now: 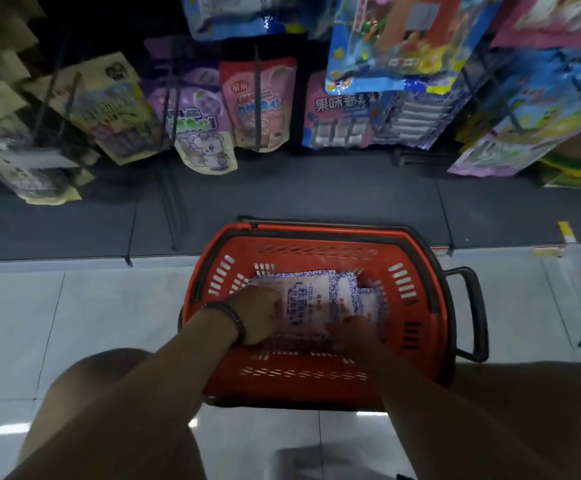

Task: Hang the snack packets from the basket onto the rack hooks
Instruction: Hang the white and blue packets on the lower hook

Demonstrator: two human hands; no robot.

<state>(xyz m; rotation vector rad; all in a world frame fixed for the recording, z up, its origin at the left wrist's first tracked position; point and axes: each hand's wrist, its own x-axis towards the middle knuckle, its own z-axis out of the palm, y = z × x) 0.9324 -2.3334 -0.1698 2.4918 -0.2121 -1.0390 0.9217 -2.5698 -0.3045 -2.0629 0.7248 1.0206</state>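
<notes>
1. At the far left, thin dark wire rack hooks (57,98) carry flat, matte beige pouches (109,109).
2. Beside them hang a glossy purple pouch (199,116) with a cartoon animal on it and a pink-red pouch (259,102) with rounded corners.
3. The left hand (258,317), with a dark band (235,318) on its wrist, reaches into the basket. Its fingers are bent round the left edge of the snack packets and hold them.
4. The snack packets (316,299) are flat, shiny white rectangles with a blue patterned border and blue print. They lie in a loose pile on the basket's bottom.
5. The right hand (351,330) rests on the pile's lower right corner. It is blurred, so I cannot tell whether its fingers are closed on a packet.
6. The basket (417,306) is red plastic with slotted walls, a black rim and a black loop handle (472,313) on its right. It stands on a pale glossy tile floor (74,323).
7. On the right hang shiny blue pouches (386,112).
</notes>
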